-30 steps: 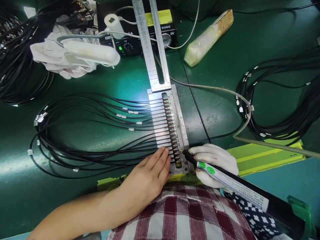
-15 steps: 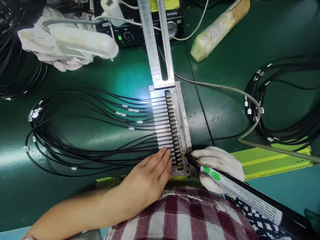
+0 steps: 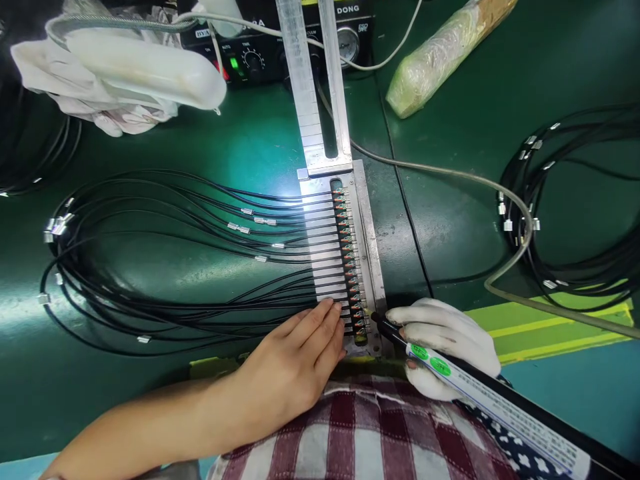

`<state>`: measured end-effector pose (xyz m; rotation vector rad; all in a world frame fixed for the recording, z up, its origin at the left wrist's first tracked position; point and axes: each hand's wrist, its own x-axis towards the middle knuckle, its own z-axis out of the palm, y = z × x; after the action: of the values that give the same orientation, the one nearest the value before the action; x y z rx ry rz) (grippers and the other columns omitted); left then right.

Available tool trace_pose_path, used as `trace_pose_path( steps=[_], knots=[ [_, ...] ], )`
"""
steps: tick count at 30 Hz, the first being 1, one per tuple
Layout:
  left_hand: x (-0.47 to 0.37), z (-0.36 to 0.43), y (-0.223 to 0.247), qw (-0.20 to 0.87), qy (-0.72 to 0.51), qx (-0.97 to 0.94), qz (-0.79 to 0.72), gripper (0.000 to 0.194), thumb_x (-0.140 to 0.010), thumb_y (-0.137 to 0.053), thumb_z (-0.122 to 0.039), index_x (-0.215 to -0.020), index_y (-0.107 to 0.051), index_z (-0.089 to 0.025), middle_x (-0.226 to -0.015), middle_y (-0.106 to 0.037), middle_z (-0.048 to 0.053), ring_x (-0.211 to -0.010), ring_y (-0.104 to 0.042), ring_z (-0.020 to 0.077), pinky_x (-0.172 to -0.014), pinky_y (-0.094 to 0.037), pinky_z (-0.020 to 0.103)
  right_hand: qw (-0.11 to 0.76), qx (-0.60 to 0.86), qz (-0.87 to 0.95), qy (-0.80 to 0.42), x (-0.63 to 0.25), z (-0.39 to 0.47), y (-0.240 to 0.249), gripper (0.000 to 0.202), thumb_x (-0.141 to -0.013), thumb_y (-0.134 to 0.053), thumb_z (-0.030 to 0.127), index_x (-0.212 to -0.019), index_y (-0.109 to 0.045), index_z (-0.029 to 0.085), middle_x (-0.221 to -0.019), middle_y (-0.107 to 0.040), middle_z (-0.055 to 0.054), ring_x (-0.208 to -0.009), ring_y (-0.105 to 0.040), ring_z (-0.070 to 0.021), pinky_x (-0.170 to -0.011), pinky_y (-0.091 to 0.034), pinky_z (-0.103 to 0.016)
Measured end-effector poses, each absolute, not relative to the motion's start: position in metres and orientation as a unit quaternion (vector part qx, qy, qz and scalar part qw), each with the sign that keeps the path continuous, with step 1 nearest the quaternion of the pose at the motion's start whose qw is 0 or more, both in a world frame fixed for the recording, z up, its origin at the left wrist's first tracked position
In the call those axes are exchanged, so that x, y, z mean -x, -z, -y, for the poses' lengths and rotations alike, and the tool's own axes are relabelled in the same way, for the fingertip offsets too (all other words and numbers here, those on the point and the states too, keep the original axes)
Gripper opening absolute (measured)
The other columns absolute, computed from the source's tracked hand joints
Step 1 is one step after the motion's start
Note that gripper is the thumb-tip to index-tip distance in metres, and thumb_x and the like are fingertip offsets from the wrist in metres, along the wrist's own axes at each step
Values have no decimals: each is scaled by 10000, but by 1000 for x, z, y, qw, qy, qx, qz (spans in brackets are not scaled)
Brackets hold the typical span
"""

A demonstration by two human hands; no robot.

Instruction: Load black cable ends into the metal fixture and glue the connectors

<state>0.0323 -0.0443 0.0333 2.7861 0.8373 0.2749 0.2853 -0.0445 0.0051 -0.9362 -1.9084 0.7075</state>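
My bare left hand (image 3: 300, 353) lies flat, its fingertips pressed on the lower black cables (image 3: 280, 310) where they enter a metal fixture (image 3: 320, 240). The cables lie side by side in the fixture, their stripped ends with small connectors (image 3: 349, 248) lined up over its dark slot. In a white glove, my right hand (image 3: 450, 337) is closed around a black pen-shaped tool (image 3: 495, 407) bearing a white label and green round stickers. The tool's narrow tip points at the connectors near the slot's lower end. Whether it touches one, I cannot tell.
A slotted metal bar (image 3: 305, 93) rises from the fixture's far end. Behind stand a black control box (image 3: 240, 60) with dials and a white syringe-shaped barrel (image 3: 150, 70) on gloves. To the right lie a plastic-wrapped block (image 3: 430, 67), a grey hose (image 3: 460, 177) and coiled cables (image 3: 520, 247).
The view has shifted slightly, so things near the edges sit further outward. Both hands keep their places at the fixture, and the tool is still in my right hand.
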Motion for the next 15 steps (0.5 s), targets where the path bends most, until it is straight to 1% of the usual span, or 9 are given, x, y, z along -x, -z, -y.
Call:
trace_pose_path(
  steps=[4, 9, 15],
  knots=[
    [-31, 43, -33, 112, -94, -949, -280, 285, -940, -589, -190, -1144, -665, -8, -1191, -695, 207, -1163, -645, 331, -930, -599, 416, 428, 379, 767, -290, -286, 46, -3, 194, -824, -642, 234, -1007, -656, 169, -922, -768, -119, -802, -756, -237, -667, -634, -358],
    [-29, 42, -32, 123, -83, -954, -261, 291, -913, -581, -129, -1162, -655, 3, -1218, -678, 220, -1175, -632, 357, -933, -597, 441, 447, 381, 755, -293, -286, 46, -4, 182, -831, -627, 215, -1005, -655, 174, -910, -768, -116, -785, -754, -226, -673, -632, -353],
    [-28, 45, -31, 112, -82, -954, -265, 297, -907, -584, -115, -1175, -644, 0, -1228, -669, 221, -1218, -603, 348, -961, -576, 440, 425, 385, 765, -293, -286, 46, -3, 209, -827, -648, 247, -1030, -648, 196, -938, -771, -107, -805, -756, -233, -681, -630, -349]
  ],
)
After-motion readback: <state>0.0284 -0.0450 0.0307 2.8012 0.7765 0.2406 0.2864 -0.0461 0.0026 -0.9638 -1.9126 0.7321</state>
